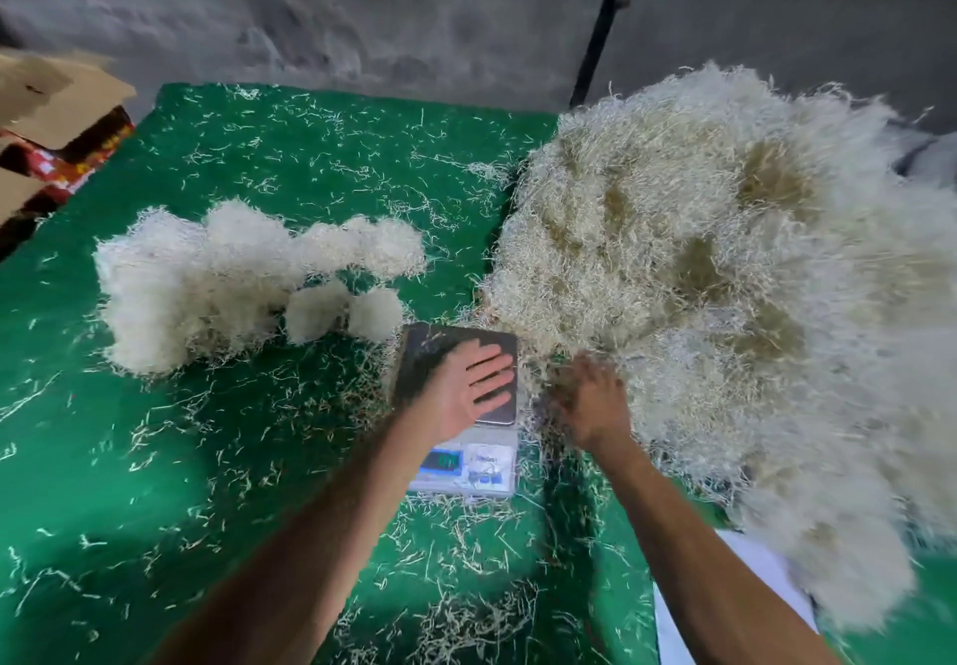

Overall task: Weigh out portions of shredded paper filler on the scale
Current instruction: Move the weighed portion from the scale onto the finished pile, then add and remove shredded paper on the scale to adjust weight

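Head cam: green mat (155, 457) littered with paper bits, grey wall (362, 6) behind. Left hand (466, 390) lies flat, fingers straight, on the scale (487, 462). Right hand (590, 405) is blurry at the big filler pile (725, 276), can't tell its grip. Weighed clumps (233, 281) sit left.

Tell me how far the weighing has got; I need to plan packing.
Done: a cluster of white shredded-paper balls sits on the green mat. In hand: the left hand lies flat on the grey scale's steel platform, which holds only stray shreds; the blurred right hand reaches into the big loose shred heap. Left: most of that heap.
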Tool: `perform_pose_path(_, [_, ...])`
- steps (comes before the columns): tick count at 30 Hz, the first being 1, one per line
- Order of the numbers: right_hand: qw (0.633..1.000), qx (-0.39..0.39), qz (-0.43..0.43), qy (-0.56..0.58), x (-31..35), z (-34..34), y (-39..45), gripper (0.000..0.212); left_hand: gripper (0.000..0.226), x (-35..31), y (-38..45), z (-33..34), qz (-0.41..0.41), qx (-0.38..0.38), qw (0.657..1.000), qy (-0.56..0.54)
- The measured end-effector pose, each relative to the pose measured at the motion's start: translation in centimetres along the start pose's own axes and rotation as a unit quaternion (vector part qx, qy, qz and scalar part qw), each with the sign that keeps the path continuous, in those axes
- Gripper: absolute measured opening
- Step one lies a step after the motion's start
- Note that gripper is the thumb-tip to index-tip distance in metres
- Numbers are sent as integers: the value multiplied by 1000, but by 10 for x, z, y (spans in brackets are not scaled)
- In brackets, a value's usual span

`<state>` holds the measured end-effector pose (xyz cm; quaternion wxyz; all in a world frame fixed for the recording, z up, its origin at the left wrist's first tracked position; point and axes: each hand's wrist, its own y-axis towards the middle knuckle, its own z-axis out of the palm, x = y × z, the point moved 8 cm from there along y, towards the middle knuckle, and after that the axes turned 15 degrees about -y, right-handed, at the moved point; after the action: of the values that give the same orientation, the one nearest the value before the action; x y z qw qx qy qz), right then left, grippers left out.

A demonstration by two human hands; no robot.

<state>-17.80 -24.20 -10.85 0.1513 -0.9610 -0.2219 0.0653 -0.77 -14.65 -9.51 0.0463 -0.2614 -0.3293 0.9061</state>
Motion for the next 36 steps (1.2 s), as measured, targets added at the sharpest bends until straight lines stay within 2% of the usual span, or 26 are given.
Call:
perform_pose_path(2, [998,56,9,5,-15,31,-7,58,39,18,8,11,-14,8,1000,18])
perform_pose_path(5, [999,29,-3,36,-18,46,-12,43,38,41,20,24,-30,7,998,62])
perform_pose_path(7, [995,15,1,98,-15,44,-8,26,40,55,25,26,-37,1,995,97])
perform_pose_path(9, [979,46,15,199,-14,45,-7,13,47,71,29,32,-45,-18,988,147])
perform_pose_path(11, [937,52,4,344,-2,36,-13,14,53,84,30,41,-54,-44,984,166])
perform_pose_path(13, [892,11,-27,450,10,18,-24,12,54,92,28,50,-90,-58,983,149])
perform_pose_path(15, [847,-19,-21,531,6,10,-35,16,42,96,27,59,-110,-37,986,117])
perform_pose_path(17, [795,-45,14,605,-13,13,-42,30,19,95,28,63,-81,-19,978,189])
perform_pose_path(18, [780,-68,40,621,-26,15,-44,31,20,89,28,59,-43,-52,965,254])
perform_pose_path(20, [784,-131,110,597,-52,16,-48,31,34,70,25,53,34,-123,942,309])
perform_pose_path(21, [785,-151,140,584,-63,17,-49,35,31,63,22,56,55,-115,942,310])
perform_pose_path(23, [776,-135,161,594,-70,16,-45,63,29,51,14,64,73,-68,930,355])
perform_pose_path(25, [766,-97,152,618,-70,9,-38,94,51,51,6,68,47,-20,892,448])
perform_pose_path(26, [755,-92,149,631,-69,2,-36,99,67,54,2,69,33,0,875,483])
perform_pose_path(27, [747,-103,141,641,-65,-8,-35,93,75,57,-2,71,18,12,877,479])
perform_pose_path(28, [752,-118,128,635,-56,-20,-37,83,78,58,-6,76,17,27,896,444])
perform_pose_path(30, [812,-121,63,567,-27,-41,-43,66,66,58,-5,76,-15,27,970,241])
perform_pose_path(31, [845,-103,3,525,-6,-46,-49,57,56,59,-5,76,-33,32,988,149])
perform_pose_path(32, [867,-87,-52,487,10,-48,-55,46,50,54,-6,77,-22,34,992,117])
perform_pose_path(33, [871,-78,-79,478,17,-45,-58,37,50,46,-6,74,5,16,989,149])
perform_pose_path(34, [850,-72,-75,516,18,-43,-62,33,58,39,-6,68,40,-18,977,206])
perform_pose_path(36, [772,-80,29,629,2,-34,-63,41,89,27,-7,53,95,-106,930,337])
